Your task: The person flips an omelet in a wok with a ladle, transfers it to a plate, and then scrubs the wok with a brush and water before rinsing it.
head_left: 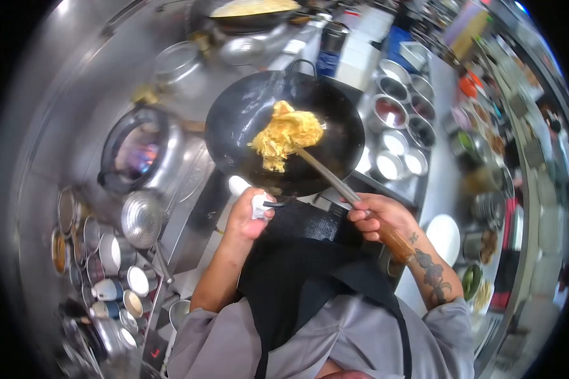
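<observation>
A black wok (234, 151) hangs in front of me, tilted, with yellow scrambled egg (287, 131) clumped in its middle. My left hand (246, 213) is closed on the wok's near handle, with a folded white cloth (259, 206) between palm and handle. In my right hand (380, 216) is a long-handled wok utensil with a metal shaft (327, 175) and a wooden grip (396, 245). The utensil's far end is at the egg, its head hidden by it.
On the left, a gas burner (139, 151) burns with a visible flame. A perforated strainer (142, 218) lies near it, above several containers (110, 252). Steel seasoning pots (391, 112) and a white plate (443, 239) stand on the right counter. Another wok (253, 22) sits at the back.
</observation>
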Tool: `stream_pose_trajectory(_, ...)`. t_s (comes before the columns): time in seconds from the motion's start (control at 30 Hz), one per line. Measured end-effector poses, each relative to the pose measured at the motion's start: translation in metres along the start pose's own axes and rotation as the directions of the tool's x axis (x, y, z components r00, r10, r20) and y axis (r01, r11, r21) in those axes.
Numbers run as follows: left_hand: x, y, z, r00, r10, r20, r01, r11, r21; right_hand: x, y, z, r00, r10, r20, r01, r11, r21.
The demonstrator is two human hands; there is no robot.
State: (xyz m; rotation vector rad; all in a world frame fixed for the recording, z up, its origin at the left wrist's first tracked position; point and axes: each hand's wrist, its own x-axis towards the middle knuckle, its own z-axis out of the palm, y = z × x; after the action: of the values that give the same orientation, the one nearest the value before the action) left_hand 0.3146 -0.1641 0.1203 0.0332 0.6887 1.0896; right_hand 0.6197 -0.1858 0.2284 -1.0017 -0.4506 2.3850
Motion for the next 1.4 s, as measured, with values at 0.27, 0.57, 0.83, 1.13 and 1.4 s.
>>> stream_pose_trajectory(0.27, 0.029, -0.054, 0.049, 0.939, -0.291, 0.183, 0.261, 0.95, 0.174, -0.1, 0.044, 0.002, 0.902, -0.251, -0.35, 0.285, 0.957, 0.049)
stream_pose_trajectory(0.57, 0.063, -0.077, 0.073, 0.82, -0.533, 0.207, 0.43, 0.814, 0.392, -0.132, 0.08, 0.021, 0.77, -0.353, -0.532, 0.499, 0.852, 0.157)
stream_pose_trajectory(0.83, 0.067, -0.061, 0.081, 0.801, -0.567, 0.192, 0.395, 0.741, 0.543, -0.113, 0.126, 0.034, 0.692, -0.438, -0.574, 0.661, 0.703, 0.261)
stream_pose_trajectory(1.13, 0.071, -0.043, 0.084, 0.792, -0.577, 0.197, 0.369, 0.711, 0.599, -0.091, 0.134, 0.056, 0.657, -0.442, -0.611, 0.661, 0.728, 0.184)
stream_pose_trajectory(1.4, 0.069, -0.026, 0.073, 0.782, -0.595, 0.188, 0.475, 0.763, 0.439, -0.08, 0.105, 0.06, 0.55, -0.456, -0.7, 0.394, 0.88, -0.264)
